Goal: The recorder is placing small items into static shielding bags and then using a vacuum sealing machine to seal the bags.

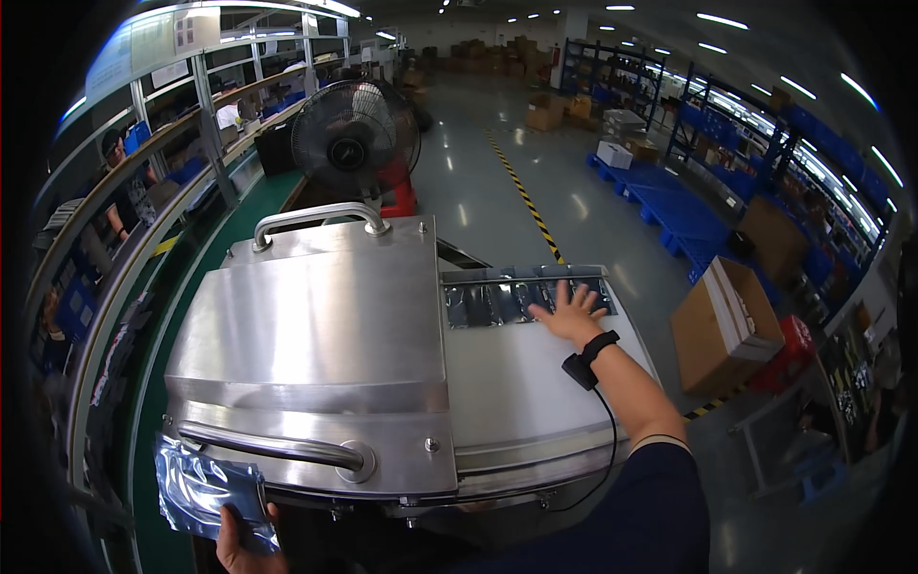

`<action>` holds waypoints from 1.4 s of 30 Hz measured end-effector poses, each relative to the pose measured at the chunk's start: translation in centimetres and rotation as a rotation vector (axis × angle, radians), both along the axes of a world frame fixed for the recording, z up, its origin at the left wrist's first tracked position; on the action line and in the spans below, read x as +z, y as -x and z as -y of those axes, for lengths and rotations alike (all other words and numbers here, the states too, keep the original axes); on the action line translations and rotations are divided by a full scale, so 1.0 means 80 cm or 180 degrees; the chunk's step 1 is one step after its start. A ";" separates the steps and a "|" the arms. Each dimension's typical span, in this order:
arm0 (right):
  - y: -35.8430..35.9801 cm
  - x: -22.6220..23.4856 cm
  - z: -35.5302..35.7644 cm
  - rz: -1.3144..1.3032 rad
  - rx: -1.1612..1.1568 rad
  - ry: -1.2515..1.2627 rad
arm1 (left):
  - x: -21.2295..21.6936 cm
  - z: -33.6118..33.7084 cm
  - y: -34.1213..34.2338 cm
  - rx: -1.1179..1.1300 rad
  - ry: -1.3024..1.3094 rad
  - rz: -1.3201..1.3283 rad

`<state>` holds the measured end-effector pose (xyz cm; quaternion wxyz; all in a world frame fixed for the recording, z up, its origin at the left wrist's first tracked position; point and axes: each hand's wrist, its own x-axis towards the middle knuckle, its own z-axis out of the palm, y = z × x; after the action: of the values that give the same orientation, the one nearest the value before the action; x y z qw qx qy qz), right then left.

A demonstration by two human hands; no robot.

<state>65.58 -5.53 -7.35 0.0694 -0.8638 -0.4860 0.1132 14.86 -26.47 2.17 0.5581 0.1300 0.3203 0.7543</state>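
My left hand (247, 545) is closed on a stack of shiny silver antistatic bags (206, 488), held low beside the near left corner of a steel machine lid (316, 316). On the white work surface (516, 383) to the right of the lid, a row of dark, glossy antistatic bags (478, 301) lies side by side along the far edge. My right hand (572, 314) is spread over the right end of that row, fingers stretched out and palm down. A black wrist strap (588, 359) with a cord sits on my right wrist.
Curved steel handles (277, 445) stand on the lid. Behind it is a black fan (352, 139). At the right are a cardboard box (725, 325), a red crate (786, 354) and blue pallets (660, 210). A workbench with shelving and a person (115, 182) runs along the left.
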 end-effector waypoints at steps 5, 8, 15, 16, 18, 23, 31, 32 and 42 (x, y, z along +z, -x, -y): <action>-0.047 -0.011 0.005 -0.0109 -0.0934 0.0312 | 0.009 -0.004 -0.007 0.0009 -0.0087 0.0014; -0.058 -0.020 0.003 -0.0099 -0.0756 0.0123 | -0.003 -0.009 0.002 -0.0178 -0.0162 0.0131; -0.145 -0.047 0.001 -0.0563 -0.0596 -0.0982 | -0.004 -0.010 0.000 -0.0149 -0.0158 0.0201; -0.158 -0.056 0.001 0.0052 -0.0903 -0.1076 | -0.003 -0.011 -0.002 -0.0137 -0.0153 0.0210; -0.136 -0.028 0.009 0.0144 -0.0916 -0.0768 | 0.000 -0.009 0.001 0.0012 -0.0063 0.0062; -0.140 -0.010 0.013 0.0111 -0.1449 -0.0570 | -0.004 -0.008 0.004 -0.0115 -0.0211 0.0039; -0.166 -0.021 -0.003 -0.0047 -0.1650 -0.0322 | 0.003 -0.012 -0.010 0.0094 0.0037 -0.0017; -0.159 -0.016 -0.005 0.0037 -0.1658 -0.0159 | 0.004 -0.012 -0.011 -0.0042 -0.0067 0.0029; -0.152 0.005 -0.005 0.0159 -0.1577 -0.0059 | 0.000 -0.008 -0.006 -0.0213 -0.0098 0.0194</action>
<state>77.72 -5.15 -6.99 0.0909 -0.9584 -0.2620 0.0669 15.33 -25.84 2.14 0.5904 0.1261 0.2870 0.7438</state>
